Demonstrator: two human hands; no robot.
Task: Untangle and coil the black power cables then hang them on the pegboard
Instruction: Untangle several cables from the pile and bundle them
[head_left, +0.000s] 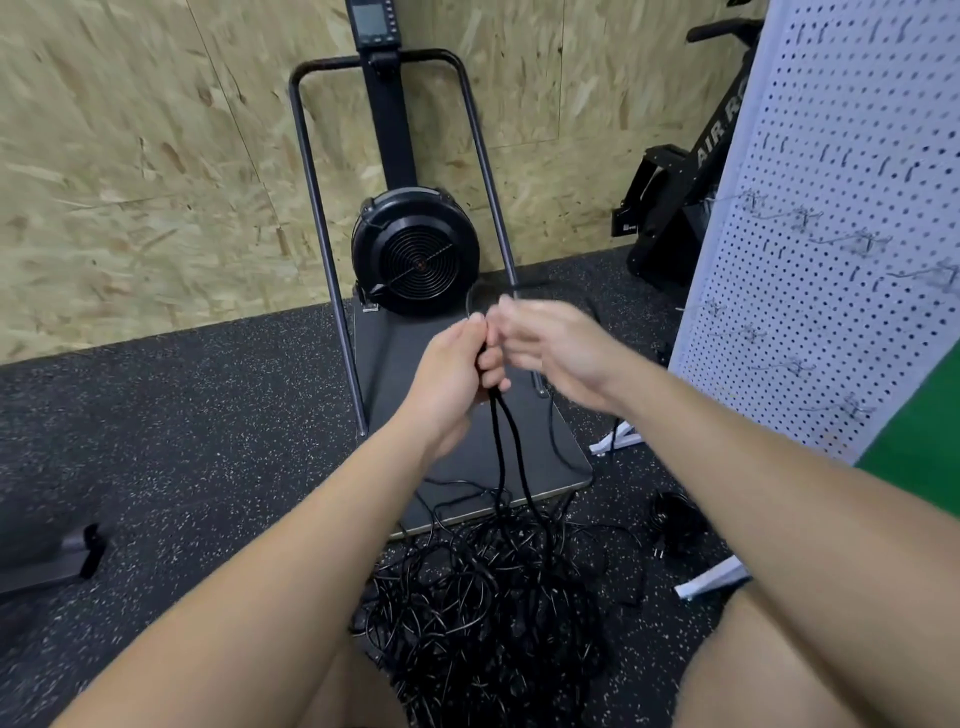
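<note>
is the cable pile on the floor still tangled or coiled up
Tangled. The cable pile sprawls in loose crossing loops on the floor, with strands rising to the left hand; no neat coil shows in it.

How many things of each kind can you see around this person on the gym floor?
Hands: 2, left and right
Tangled cable pile: 1
Cable being coiled: 1
Coiled cable bundle on the floor: 1
Pegboard: 1
Fan exercise machines: 2, one ahead, one at right
Total: 8

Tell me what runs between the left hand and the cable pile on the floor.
In the head view, two black cable strands hang from the left hand down into the tangled pile, crossing the machine's dark base plate.
</note>
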